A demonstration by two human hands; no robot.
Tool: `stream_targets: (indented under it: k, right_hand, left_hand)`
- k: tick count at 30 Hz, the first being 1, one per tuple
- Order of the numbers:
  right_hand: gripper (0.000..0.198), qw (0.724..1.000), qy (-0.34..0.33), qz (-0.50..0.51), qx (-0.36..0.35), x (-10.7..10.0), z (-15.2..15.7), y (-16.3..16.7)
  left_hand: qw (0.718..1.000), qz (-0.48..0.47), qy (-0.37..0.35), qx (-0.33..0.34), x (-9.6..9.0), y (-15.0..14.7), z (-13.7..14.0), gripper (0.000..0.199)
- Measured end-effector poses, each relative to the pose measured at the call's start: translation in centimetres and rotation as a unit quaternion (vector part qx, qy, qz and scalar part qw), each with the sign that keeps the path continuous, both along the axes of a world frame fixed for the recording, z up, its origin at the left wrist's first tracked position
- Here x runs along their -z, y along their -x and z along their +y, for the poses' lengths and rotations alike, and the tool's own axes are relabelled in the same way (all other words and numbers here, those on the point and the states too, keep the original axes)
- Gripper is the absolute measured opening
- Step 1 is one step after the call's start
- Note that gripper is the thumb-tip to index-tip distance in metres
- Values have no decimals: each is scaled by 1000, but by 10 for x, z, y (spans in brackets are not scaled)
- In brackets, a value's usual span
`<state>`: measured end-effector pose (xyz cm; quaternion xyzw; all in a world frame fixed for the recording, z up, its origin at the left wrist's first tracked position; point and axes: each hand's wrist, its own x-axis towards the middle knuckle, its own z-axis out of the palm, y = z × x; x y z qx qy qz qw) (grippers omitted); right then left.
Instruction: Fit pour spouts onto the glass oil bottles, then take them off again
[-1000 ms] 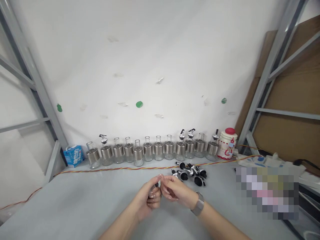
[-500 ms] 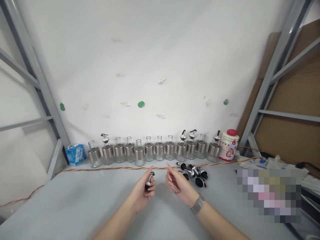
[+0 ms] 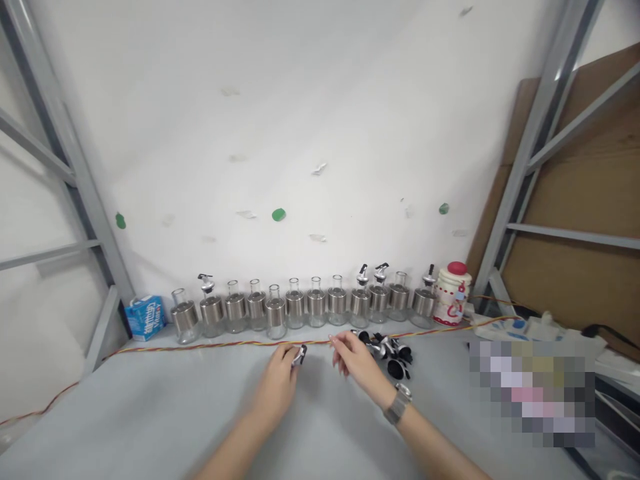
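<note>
My left hand point(image 3: 278, 379) is closed round a black-and-silver pourer spout point(image 3: 300, 355), whose top pokes out past the thumb and fingers; its lower part is hidden. To its right, over the grey table, my right hand point(image 3: 352, 358) has loosely bent fingers that stand apart, with nothing visible in them. Just beyond it lies a heap of loose pourer spouts point(image 3: 396, 369). Glass bottles with steel sleeves point(image 3: 275, 309) stand upright in a row along the wall. Several carry a fitted pourer point(image 3: 207, 283); others have bare necks, such as the bottle point(image 3: 316, 301) near the middle.
A blue-and-white carton point(image 3: 145, 318) stands at the row's left end, a cream jar with a red lid point(image 3: 453, 293) at its right. A twisted red-yellow cord point(image 3: 210, 346) runs before the bottles. Power strips point(image 3: 540, 328) and a blurred patch lie at right, between grey metal frames.
My left hand has turned over so its back faces up, still holding the pourer spout. The right hand's fingers have tipped downward. The view has shifted slightly.
</note>
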<state>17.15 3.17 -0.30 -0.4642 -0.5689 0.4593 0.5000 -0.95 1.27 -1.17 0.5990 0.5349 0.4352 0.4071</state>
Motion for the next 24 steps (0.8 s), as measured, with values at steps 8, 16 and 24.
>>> stream_targets:
  k: [8, 16, 24]
  right_hand:
    - [37, 912, -209, -174, 307, -32, 59, -49]
    - [39, 825, -131, -170, 522, -22, 100, -91]
    - [47, 785, -88, -236, 566, -6, 110, -129]
  left_hand:
    - [877, 461, -124, -49, -6, 20, 5, 37]
    - [871, 474, -117, -60, -6, 22, 5, 34]
    - [861, 489, -128, -61, -4, 21, 6, 35]
